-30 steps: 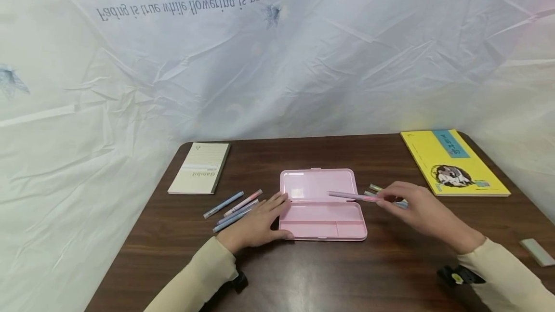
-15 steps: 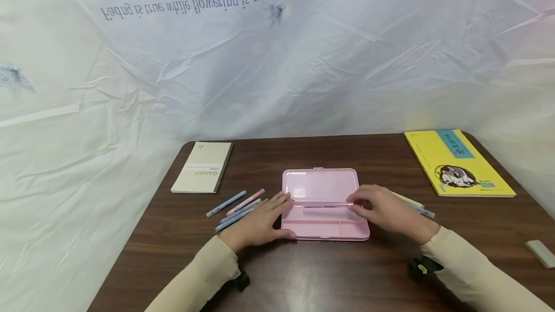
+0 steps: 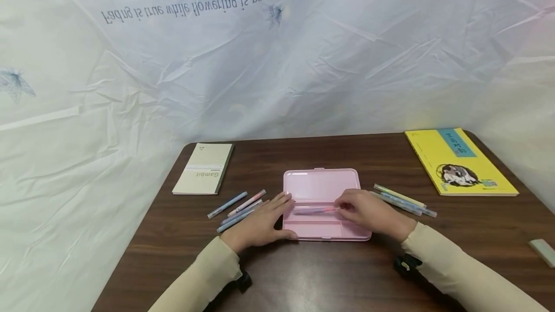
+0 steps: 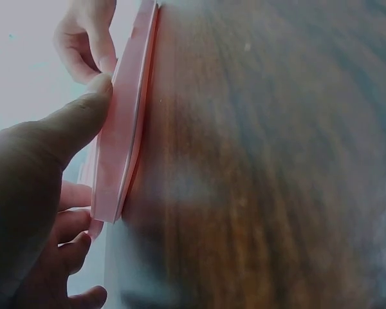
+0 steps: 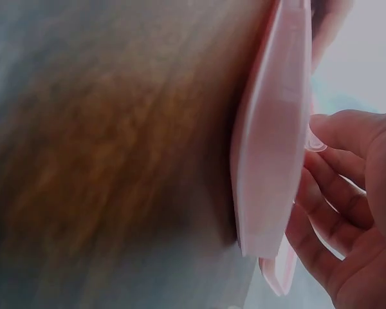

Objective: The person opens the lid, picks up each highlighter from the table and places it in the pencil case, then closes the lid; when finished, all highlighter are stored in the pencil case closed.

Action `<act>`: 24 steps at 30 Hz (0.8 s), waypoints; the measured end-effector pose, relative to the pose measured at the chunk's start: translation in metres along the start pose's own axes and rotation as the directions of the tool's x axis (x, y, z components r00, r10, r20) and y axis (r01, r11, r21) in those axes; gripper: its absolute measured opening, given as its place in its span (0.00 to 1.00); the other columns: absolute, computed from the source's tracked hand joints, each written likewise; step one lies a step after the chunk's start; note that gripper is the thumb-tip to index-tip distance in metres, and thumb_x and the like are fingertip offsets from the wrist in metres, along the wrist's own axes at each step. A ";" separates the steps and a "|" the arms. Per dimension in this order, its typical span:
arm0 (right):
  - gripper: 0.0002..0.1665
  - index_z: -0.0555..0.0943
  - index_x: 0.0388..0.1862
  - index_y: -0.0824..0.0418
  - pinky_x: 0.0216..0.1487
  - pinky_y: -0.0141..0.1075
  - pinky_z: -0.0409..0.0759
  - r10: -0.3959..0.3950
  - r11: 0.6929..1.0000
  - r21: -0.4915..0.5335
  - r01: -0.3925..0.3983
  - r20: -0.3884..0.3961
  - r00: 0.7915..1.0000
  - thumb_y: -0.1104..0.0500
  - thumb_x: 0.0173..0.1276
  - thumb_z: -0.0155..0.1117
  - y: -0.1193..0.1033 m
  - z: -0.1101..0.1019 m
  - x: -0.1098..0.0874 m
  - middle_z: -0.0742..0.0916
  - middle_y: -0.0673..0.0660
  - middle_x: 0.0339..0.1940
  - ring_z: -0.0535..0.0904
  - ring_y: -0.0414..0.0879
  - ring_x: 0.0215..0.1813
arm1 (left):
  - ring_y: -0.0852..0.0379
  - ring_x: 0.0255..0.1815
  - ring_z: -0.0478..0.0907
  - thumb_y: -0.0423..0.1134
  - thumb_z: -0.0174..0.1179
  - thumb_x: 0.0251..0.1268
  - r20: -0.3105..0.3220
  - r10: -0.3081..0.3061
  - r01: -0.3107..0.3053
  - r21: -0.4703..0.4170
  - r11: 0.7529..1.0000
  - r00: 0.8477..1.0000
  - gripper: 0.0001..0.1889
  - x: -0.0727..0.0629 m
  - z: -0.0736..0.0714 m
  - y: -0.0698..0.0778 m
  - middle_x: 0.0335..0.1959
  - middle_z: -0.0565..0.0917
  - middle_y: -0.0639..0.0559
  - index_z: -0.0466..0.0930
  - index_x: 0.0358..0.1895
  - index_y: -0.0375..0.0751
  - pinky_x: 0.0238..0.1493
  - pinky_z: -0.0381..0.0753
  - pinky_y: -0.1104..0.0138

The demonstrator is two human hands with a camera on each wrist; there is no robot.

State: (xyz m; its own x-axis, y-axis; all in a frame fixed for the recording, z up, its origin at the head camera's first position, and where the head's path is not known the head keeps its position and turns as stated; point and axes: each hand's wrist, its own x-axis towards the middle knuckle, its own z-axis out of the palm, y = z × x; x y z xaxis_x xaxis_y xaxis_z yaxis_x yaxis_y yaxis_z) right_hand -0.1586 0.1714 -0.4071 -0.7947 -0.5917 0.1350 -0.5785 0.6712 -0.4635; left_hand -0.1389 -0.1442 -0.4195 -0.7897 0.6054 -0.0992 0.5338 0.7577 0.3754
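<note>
A pink pencil case lies open on the table, its lid folded back. My left hand rests at its left end with fingers extended; the thumb touches the front rim in the left wrist view. My right hand reaches over the right end and pinches a purple-and-pink pen by one end. The pen lies lengthwise in or just over the long rear compartment. In the right wrist view the case's side wall hides most of the pen; only its clear tip shows beside the thumb.
Several pens lie left of the case, partly behind my left hand. More pens lie to the right. A notepad is at the back left, a yellow book at the back right, a pale block near the right edge.
My right hand has moved left from beside the right-hand pens to the case, bringing the pen down to the rear compartment. The left hand has stayed at the case's left end.
</note>
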 end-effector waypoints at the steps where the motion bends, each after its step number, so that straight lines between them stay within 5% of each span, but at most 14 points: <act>1: 0.10 0.88 0.46 0.55 0.47 0.39 0.83 -0.003 1.000 0.000 0.003 -0.001 1.000 0.56 0.66 0.71 0.000 0.001 0.001 0.86 0.44 0.40 0.78 0.36 0.40 | 0.57 0.82 0.42 0.71 0.57 0.62 0.002 -0.002 0.002 -0.002 1.000 1.000 0.48 0.000 0.000 0.000 0.81 0.52 0.55 0.54 0.80 0.50 0.77 0.51 0.50; 9: 0.09 0.88 0.45 0.53 0.48 0.40 0.83 -0.008 1.000 -0.028 0.008 -0.004 1.000 0.55 0.67 0.71 -0.003 0.007 0.010 0.86 0.44 0.39 0.79 0.36 0.40 | 0.58 0.82 0.42 0.70 0.58 0.62 0.002 -0.009 0.009 -0.001 1.000 1.000 0.48 0.001 0.000 0.001 0.81 0.52 0.55 0.54 0.80 0.49 0.77 0.53 0.51; 24: 0.10 0.89 0.44 0.57 0.35 0.32 0.77 0.021 0.997 -0.076 -0.018 0.034 0.999 0.56 0.65 0.72 -0.013 0.012 0.019 0.82 0.43 0.33 0.73 0.34 0.32 | 0.57 0.82 0.43 0.71 0.57 0.61 0.001 -0.009 0.009 -0.009 1.000 1.000 0.49 0.001 0.002 0.000 0.81 0.52 0.55 0.54 0.80 0.49 0.77 0.54 0.49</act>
State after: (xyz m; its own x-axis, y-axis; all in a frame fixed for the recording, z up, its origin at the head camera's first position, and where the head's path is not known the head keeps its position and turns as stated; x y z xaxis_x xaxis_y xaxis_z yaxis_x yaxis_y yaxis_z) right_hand -0.1641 0.1463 -0.4091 -0.8000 -0.5923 0.0957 -0.5761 0.7138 -0.3982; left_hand -0.1393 -0.1434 -0.4217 -0.7944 0.5985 -0.1032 0.5236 0.7610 0.3831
